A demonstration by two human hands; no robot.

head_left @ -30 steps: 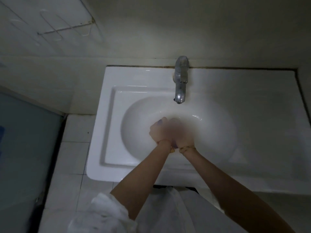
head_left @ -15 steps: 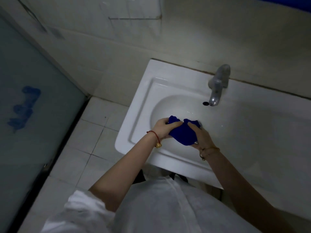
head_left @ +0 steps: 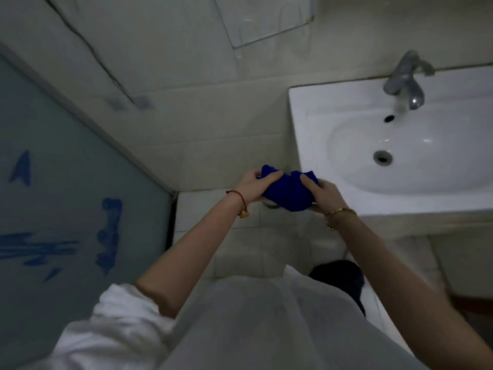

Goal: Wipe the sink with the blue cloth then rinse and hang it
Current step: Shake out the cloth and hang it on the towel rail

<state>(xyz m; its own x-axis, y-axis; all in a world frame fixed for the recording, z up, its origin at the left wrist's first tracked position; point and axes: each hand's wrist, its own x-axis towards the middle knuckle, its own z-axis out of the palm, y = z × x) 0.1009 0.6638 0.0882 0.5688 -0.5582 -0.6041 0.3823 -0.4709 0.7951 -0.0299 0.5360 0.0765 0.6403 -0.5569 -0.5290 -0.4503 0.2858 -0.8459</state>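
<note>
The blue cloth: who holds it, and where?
Both hands: the left hand grips the bunched blue cloth at its left end, the right hand its right end.

A white sink (head_left: 306, 124) stands against the tiled wall, its basin bare around the drain (head_left: 383, 157). A metal tap (head_left: 405, 84) sits on its back rim. Below lies the pale tiled floor (head_left: 202, 214).

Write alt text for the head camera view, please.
Both hands, left hand and right hand, grip a bunched blue cloth left of a white sink. The tap stands behind the basin.
</note>
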